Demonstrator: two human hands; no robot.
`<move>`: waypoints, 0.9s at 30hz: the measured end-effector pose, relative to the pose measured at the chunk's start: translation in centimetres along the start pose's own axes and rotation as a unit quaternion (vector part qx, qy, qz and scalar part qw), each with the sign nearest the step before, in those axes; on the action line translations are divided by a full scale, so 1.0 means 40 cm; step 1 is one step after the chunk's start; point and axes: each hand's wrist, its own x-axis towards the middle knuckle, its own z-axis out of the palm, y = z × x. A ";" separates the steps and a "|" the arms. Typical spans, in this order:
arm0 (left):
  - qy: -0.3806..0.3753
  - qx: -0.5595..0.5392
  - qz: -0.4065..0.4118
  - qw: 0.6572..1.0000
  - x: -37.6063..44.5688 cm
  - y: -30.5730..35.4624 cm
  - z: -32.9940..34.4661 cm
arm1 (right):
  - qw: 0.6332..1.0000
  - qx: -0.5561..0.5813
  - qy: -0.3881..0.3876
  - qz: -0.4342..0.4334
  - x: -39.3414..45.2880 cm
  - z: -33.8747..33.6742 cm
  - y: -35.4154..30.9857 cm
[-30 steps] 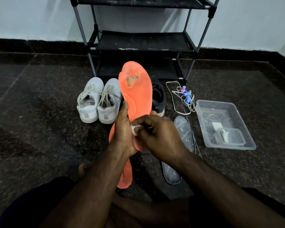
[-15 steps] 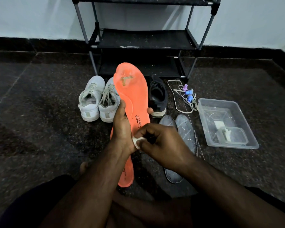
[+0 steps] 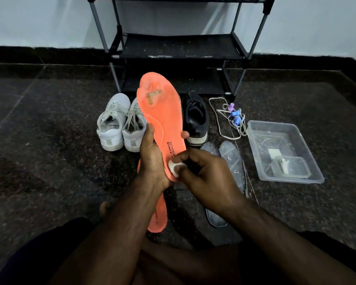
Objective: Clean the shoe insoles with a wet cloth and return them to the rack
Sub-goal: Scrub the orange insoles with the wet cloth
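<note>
My left hand [image 3: 152, 159] grips an orange insole [image 3: 160, 112] by its heel end and holds it upright, toe up, with a worn brown patch near the toe. My right hand [image 3: 206, 173] pinches a small white wet cloth [image 3: 174, 167] against the insole's heel. A second orange insole [image 3: 159, 214] lies on the floor beneath my arms. Two grey insoles [image 3: 232, 159] lie side by side on the floor to the right, partly hidden by my right hand. The black shoe rack [image 3: 179, 48] stands at the back against the wall.
A pair of white sneakers [image 3: 119, 124] sits left of the held insole, one black shoe [image 3: 196, 118] right of it. Loose laces with coloured pegs [image 3: 232, 116] lie beside a clear plastic tub [image 3: 284, 151] holding a smaller container. The floor is dark granite.
The cloth in my right hand has slid a little down toward the heel of the insole. The insole has shifted slightly left, showing its printed brand text.
</note>
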 end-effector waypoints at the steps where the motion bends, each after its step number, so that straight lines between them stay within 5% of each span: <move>1: 0.001 0.000 0.001 1.000 0.000 0.000 0.002 | 1.000 -0.002 0.004 -0.016 -0.001 0.002 -0.002; 6: -0.019 -0.018 0.009 1.000 0.006 0.008 -0.011 | 0.992 -0.075 -0.029 -0.094 -0.021 -0.009 0.008; 10: -0.063 -0.037 -0.024 0.997 0.007 0.006 -0.017 | 0.993 -0.077 0.059 -0.061 0.006 -0.023 0.043; 21: -0.014 -0.035 0.005 0.999 0.002 0.008 -0.018 | 0.998 -0.029 0.002 -0.061 -0.032 0.004 0.034; 27: -0.025 -0.044 -0.018 0.999 -0.008 0.006 0.001 | 0.996 0.041 0.075 -0.023 0.011 -0.026 0.033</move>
